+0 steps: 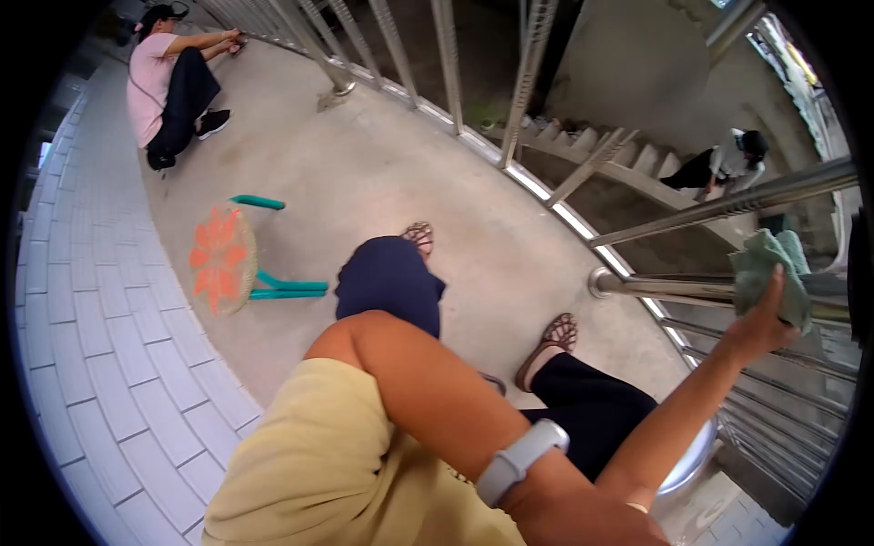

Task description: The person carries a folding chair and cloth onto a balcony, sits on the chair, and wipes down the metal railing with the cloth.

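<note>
My right hand (769, 320) reaches out at the far right, its fingers closed around a folded green cloth (763, 273) pressed against the metal railing (687, 286). My left hand (592, 525) is low at the bottom edge, beyond a wrist with a grey watch (522, 462). Its fingers are out of frame, so whether it holds anything cannot be seen. It lies close to my right forearm.
A round stool (221, 261) with green legs lies on its side at left. A person in pink (157, 86) crouches by the railing, upper left. Another person (728, 162) is on the stairs (628, 168) below. A pale basin (689, 462) shows beneath my right arm.
</note>
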A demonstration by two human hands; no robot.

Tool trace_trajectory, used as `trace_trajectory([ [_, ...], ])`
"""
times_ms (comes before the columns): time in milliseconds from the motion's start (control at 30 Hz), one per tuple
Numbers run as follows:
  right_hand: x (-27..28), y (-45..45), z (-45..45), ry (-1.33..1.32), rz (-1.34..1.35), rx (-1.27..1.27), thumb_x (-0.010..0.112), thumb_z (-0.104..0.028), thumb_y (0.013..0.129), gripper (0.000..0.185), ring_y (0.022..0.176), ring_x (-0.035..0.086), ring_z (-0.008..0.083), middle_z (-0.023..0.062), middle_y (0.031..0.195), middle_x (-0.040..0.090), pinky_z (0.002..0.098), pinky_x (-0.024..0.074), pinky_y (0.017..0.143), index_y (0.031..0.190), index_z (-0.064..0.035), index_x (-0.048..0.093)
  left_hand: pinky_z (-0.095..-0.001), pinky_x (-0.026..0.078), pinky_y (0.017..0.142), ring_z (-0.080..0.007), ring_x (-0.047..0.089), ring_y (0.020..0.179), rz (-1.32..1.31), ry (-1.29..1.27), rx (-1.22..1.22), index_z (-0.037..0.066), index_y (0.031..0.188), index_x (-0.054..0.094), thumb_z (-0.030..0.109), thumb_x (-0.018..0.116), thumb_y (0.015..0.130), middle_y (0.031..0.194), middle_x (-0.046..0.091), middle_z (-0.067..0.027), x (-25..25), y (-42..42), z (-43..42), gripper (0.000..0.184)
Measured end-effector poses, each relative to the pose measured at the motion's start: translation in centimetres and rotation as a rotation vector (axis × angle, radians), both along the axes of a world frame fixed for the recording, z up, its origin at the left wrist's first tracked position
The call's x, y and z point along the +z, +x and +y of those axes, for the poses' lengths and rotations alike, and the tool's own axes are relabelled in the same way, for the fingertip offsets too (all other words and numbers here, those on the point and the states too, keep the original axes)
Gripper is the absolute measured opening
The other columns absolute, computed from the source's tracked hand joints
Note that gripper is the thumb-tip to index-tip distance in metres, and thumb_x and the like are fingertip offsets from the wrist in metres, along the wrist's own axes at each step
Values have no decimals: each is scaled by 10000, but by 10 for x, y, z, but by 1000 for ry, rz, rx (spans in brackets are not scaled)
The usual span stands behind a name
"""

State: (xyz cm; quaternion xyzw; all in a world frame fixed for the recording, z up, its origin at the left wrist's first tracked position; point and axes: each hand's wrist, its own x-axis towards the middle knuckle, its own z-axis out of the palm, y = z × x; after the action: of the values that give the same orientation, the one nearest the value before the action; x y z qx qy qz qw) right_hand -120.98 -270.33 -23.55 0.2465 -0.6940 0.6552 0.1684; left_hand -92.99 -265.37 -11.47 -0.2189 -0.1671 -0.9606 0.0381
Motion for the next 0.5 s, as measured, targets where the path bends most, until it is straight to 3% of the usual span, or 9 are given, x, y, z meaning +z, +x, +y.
trace_trajectory([
  [100, -7, -4, 0, 16, 49, -41, 794, -177, 702, 516, 871, 621, 189, 149, 1038, 619, 307, 523, 782, 1068, 66, 524, -291, 375, 986, -189, 512, 1121, 288, -229, -418, -25, 1195, 536, 243, 427, 980, 1240, 533, -103, -20, -18, -7, 361],
  [133, -5, -13, 5, -25, 75, -39, 795, -169, 695, 526, 859, 623, 189, 151, 1033, 618, 303, 526, 761, 1075, 66, 516, -291, 375, 986, -189, 512, 1121, 329, -236, -455, -25, 1195, 536, 243, 427, 980, 1240, 533, -103, -28, -26, -12, 361],
  [200, -17, -6, -4, -100, 70, 28, 795, -154, 683, 548, 837, 626, 190, 155, 1024, 618, 297, 532, 721, 1089, 66, 501, -301, 453, 877, -183, 586, 1037, 39, -639, -284, -11, 1225, 503, 314, 429, 953, 1127, 617, -136, -42, -20, -27, 430],
  [267, -29, -8, -7, -138, 74, 43, 795, -147, 677, 559, 826, 628, 191, 157, 1020, 617, 294, 535, 701, 1097, 66, 493, -260, 478, 755, -117, 614, 825, -241, -755, 80, -29, 1056, 601, 254, 457, 951, 906, 674, -69, -45, -14, -37, 335],
  [300, -35, -9, -10, -131, 114, 15, 795, -148, 668, 577, 852, 623, 198, 162, 1039, 608, 302, 528, 731, 1104, 70, 485, -260, 478, 755, -117, 614, 825, -232, -754, 71, -29, 1056, 601, 254, 457, 951, 906, 674, -69, -55, -13, -45, 335],
  [400, -39, 6, -10, -102, 116, -51, 796, -153, 651, 636, 952, 596, 221, 178, 1113, 569, 330, 494, 830, 1135, 83, 459, -279, 481, 765, -124, 612, 832, -619, -938, 417, -9, 1095, 590, 205, 487, 935, 916, 667, -61, -109, -18, -74, 286],
  [467, -56, 4, -10, -104, 123, -20, 821, -211, 648, 669, 933, 596, 221, 190, 1101, 573, 323, 480, 839, 1118, 108, 468, -280, 484, 771, -123, 613, 872, -883, -1271, 663, -10, 1075, 599, 181, 497, 929, 899, 665, -66, -134, -21, -105, 261],
  [500, -62, 2, -10, -70, 76, -36, 816, -217, 649, 657, 945, 593, 218, 192, 1106, 574, 321, 482, 837, 1110, 107, 478, -277, 482, 770, -121, 610, 874, -888, -1167, 849, 2, 1080, 596, 180, 503, 925, 919, 658, -60, -134, -25, -109, 254],
])
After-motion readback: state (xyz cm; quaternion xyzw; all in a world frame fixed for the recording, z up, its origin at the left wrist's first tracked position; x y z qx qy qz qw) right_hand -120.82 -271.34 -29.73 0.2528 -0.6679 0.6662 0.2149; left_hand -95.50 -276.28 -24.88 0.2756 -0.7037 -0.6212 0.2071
